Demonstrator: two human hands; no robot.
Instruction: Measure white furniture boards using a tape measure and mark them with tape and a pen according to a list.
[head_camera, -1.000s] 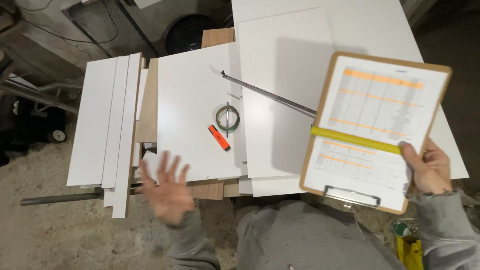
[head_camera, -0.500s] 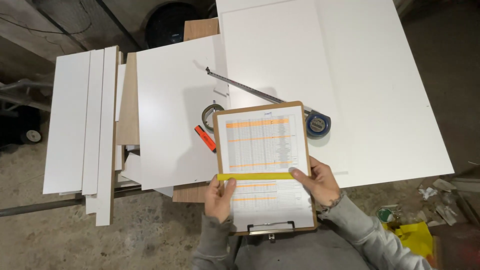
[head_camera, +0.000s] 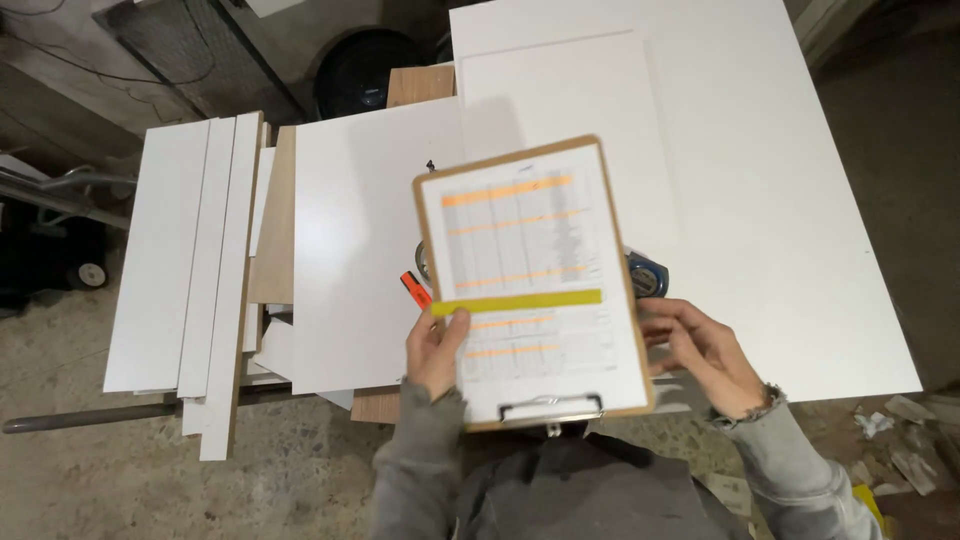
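1. The clipboard (head_camera: 535, 285) was held up in front of the body, clip end nearest the person, long axis running away from the chest toward the far side of the surface (head_camera: 780, 200), tilted slightly left at the top.
2. Left hand (head_camera: 438, 350) gripped the clipboard's lower left edge, thumb lying over the sheet just below a yellow strip (head_camera: 517, 301) that crossed the page. Grasp firm, fingers hidden behind the board.
3. Right hand (head_camera: 705, 350) sat at the lower right edge, fingers loosely curled and spread; fingertips touched or nearly touched the board's rim. Whether it truly carried any weight could not be told. Left hand looked the nearer and surer hold.
4. The sheet (head_camera: 525, 270) carried a printed table with orange bands.
5. Just beyond the board, partly hidden under it: an orange marker (head_camera: 414, 290) at its left edge, and a blue tape measure (head_camera: 646, 277) peeping out at its right edge. Both lay on the white panels.
6. Farther left, a stack of narrow white strips (head_camera: 190, 270) and one wood-toned board (head_camera: 276, 230) lay side by side, long axes pointing away from the person.
7. Farthest: a large white panel (head_camera: 560, 90), and a dark round bin (head_camera: 365, 70) on the floor beyond.
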